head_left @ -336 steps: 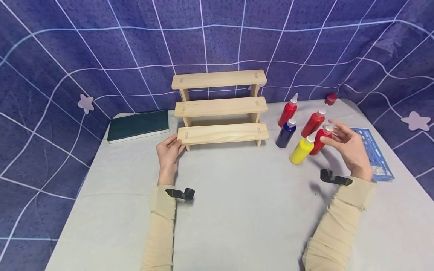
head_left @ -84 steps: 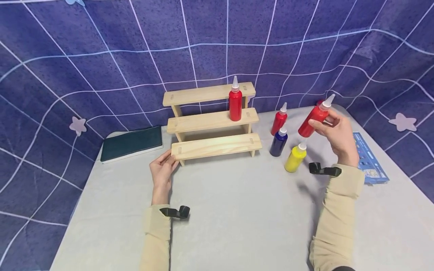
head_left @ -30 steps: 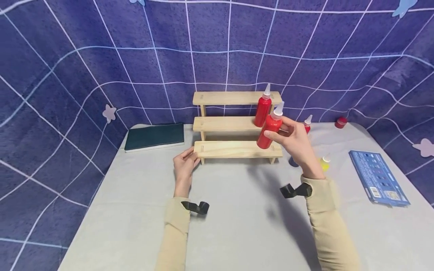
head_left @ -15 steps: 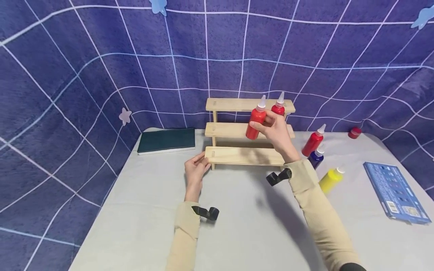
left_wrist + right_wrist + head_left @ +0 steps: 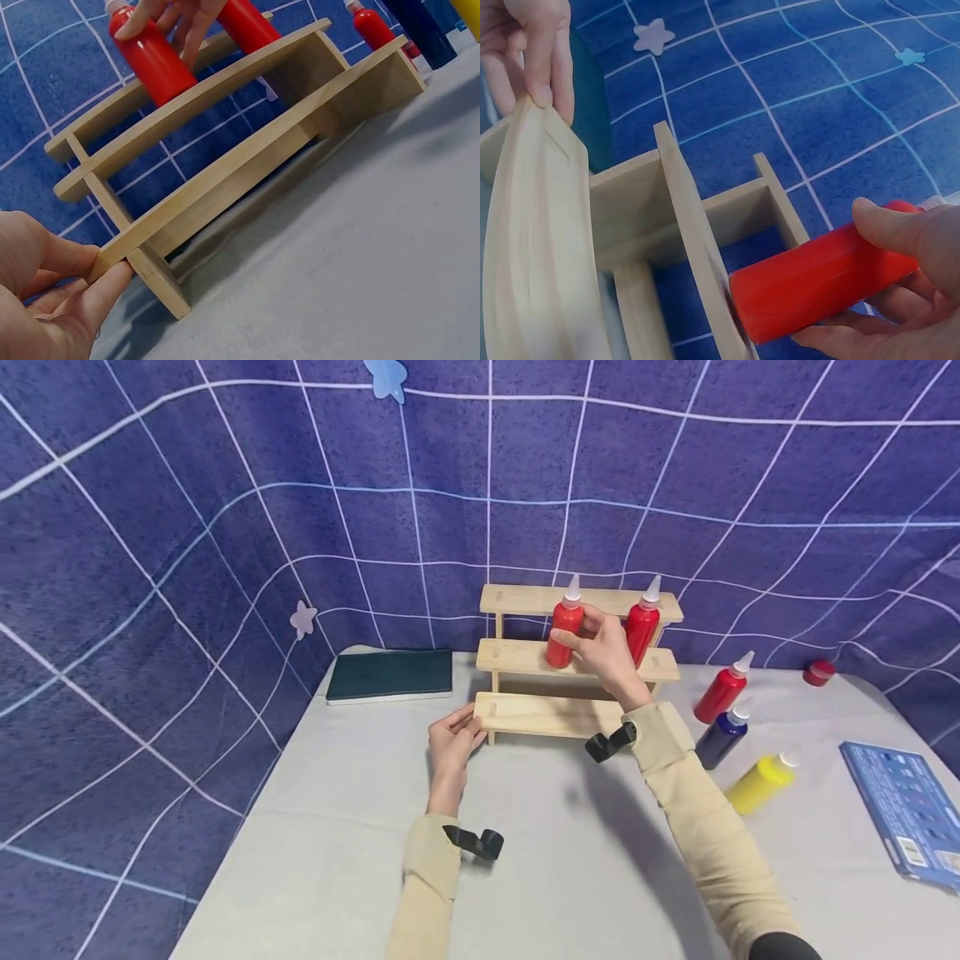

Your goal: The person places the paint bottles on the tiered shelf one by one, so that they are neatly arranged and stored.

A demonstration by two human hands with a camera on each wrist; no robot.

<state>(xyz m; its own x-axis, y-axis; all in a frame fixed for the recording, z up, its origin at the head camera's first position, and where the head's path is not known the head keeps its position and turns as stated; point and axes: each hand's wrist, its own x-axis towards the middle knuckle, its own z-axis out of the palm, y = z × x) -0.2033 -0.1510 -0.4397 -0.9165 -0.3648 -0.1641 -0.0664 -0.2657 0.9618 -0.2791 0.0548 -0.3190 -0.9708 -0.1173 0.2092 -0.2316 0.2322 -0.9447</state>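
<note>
In the head view my right hand (image 5: 606, 653) grips a red squeeze bottle (image 5: 564, 631) with a white nozzle, upright over the middle shelf of a three-tier wooden stand (image 5: 551, 714). The bottle's base meets that shelf in the left wrist view; whether its full weight rests there I cannot tell. A second red bottle (image 5: 641, 622) stands at the right of the same shelf, partly behind my right hand. My left hand (image 5: 452, 745) pinches the left end of the bottom shelf between thumb and fingers, as the left wrist view shows at the shelf's end (image 5: 112, 259).
Right of the stand are another red bottle (image 5: 722, 693), a dark blue bottle (image 5: 722, 739) and a yellow bottle (image 5: 761, 783). Farther right lie a blue box (image 5: 903, 810) and a small red object (image 5: 819, 672). A dark green book (image 5: 392, 675) lies left of the stand.
One red bottle has come onto the middle shelf's right side. My right hand has lifted another from the right and carried it left to that shelf. My left hand keeps its hold on the stand.
</note>
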